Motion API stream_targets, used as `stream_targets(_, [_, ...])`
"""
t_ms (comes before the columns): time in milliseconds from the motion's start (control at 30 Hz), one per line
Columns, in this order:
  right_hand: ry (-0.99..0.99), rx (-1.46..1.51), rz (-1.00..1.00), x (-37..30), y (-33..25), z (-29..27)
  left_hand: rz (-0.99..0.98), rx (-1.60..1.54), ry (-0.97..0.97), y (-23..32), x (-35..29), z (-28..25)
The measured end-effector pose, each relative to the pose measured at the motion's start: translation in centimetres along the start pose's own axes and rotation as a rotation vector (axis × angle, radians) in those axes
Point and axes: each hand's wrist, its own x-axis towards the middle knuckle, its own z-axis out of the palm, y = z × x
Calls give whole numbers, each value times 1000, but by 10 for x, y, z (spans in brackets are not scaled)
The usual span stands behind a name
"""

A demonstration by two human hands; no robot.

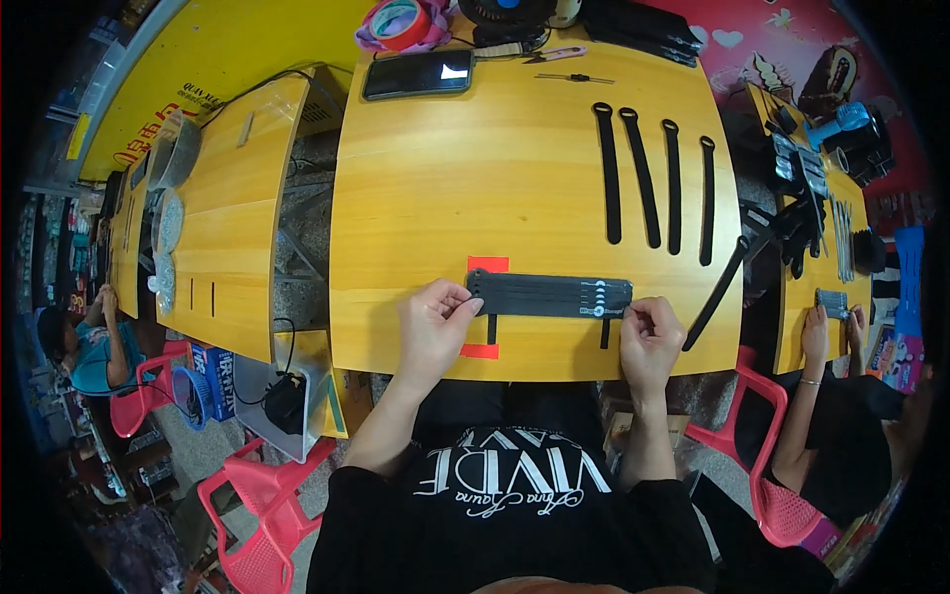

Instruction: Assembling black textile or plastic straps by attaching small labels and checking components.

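Left grip [435,322]: fingertips pinched closed on the left end of a flat bundle of black straps [549,296], thumb on top, wrist bent slightly inward, forearm rising from the lower edge. Right grip [648,337]: thumb and forefinger closed on the bundle's right end, by the small pale tags, knuckles up, hand resting at the counter's near edge. Bundle lying crosswise on the yellow counter [475,178], near the front edge, over a red marker patch [487,264] with a second red patch [480,350] just below (seemingly a length gauge). Step judged in hand: squaring the stacked straps end to end between both grips; next move would call for keeping the ends flush while binding or lifting the stack. Further out: four loose black straps [655,183] laid side by side, well apart from the bundle; a fifth strap [720,292] slanting off the right edge; a dark phone [417,74] at the far side; tape rolls [401,22] beyond it.
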Motion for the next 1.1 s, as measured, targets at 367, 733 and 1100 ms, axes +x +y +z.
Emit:
stream_targets(367, [4, 10, 4, -2, 0, 1, 25, 161, -1, 9, 2, -5])
stream_targets(733, [40, -65, -42, -4, -2, 3, 95, 171, -3, 7, 10, -10])
stream_targets(1100, [42, -252, -326, -16, 1, -5, 721, 947, -190, 30, -30, -10])
